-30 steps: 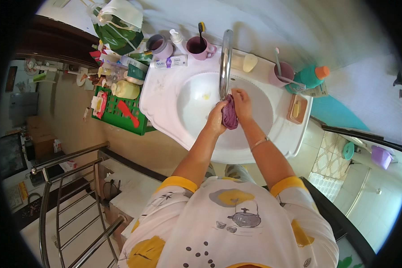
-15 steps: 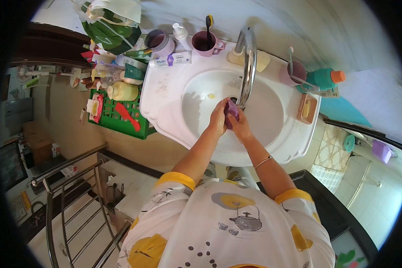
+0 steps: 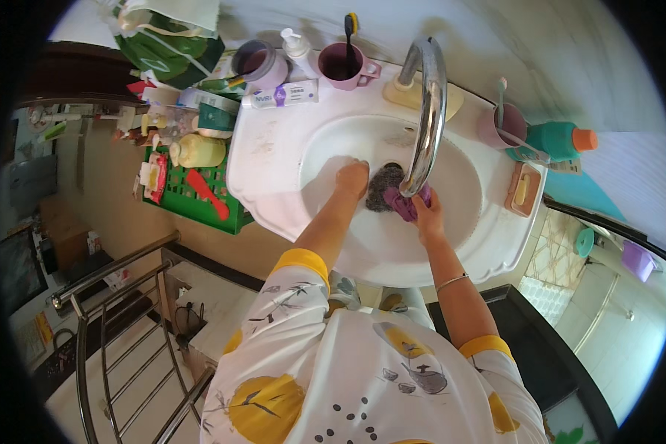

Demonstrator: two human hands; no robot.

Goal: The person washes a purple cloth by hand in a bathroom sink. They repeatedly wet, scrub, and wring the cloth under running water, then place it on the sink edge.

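Note:
In the white sink basin (image 3: 455, 185), my right hand (image 3: 429, 216) grips a crumpled purple cloth (image 3: 403, 206) beneath the curved chrome faucet (image 3: 433, 103). Left of the cloth, a dark grey speckled mass (image 3: 383, 189) lies by the drain; whether it is a scrubber, a cloth or something else, I cannot tell. My left hand (image 3: 353, 177) is curled at the basin's left side, close to that mass. Its fingers are closed, and anything inside them is hidden.
Along the back rim stand a pink mug (image 3: 342, 68) with a toothbrush, a white pump bottle (image 3: 298, 50) and a toothpaste tube (image 3: 283, 95). On the right are a teal bottle (image 3: 555, 140) and a soap dish (image 3: 522, 191). A green crate (image 3: 189, 203) sits left, above metal railings (image 3: 133, 325).
My hands have parted: the left moved slightly left, the right moved right and down with the purple cloth. The dark grey mass now shows between them.

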